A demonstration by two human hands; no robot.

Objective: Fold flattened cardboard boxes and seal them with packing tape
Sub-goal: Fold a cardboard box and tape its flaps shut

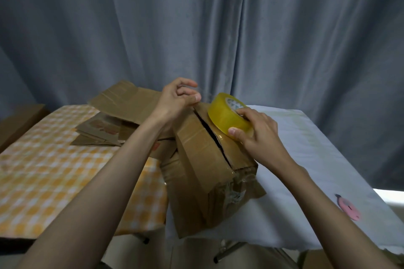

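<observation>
A folded brown cardboard box [203,155] stands at the middle of the tables, its top flaps closed with a dark gap along the seam. My right hand [255,131] grips a roll of yellowish clear packing tape [227,111] resting on the far end of the box top. My left hand [177,98] sits at the far edge of the box, thumb and fingers pinching what looks like the free end of the tape. The strip itself is hard to see.
Flattened cardboard boxes [122,102] lie stacked behind and left of the box on a yellow checked cloth [43,170]. A white cloth [306,159] covers the right table, with a pink cutter [348,207] near its right edge. A grey curtain [196,28] hangs behind.
</observation>
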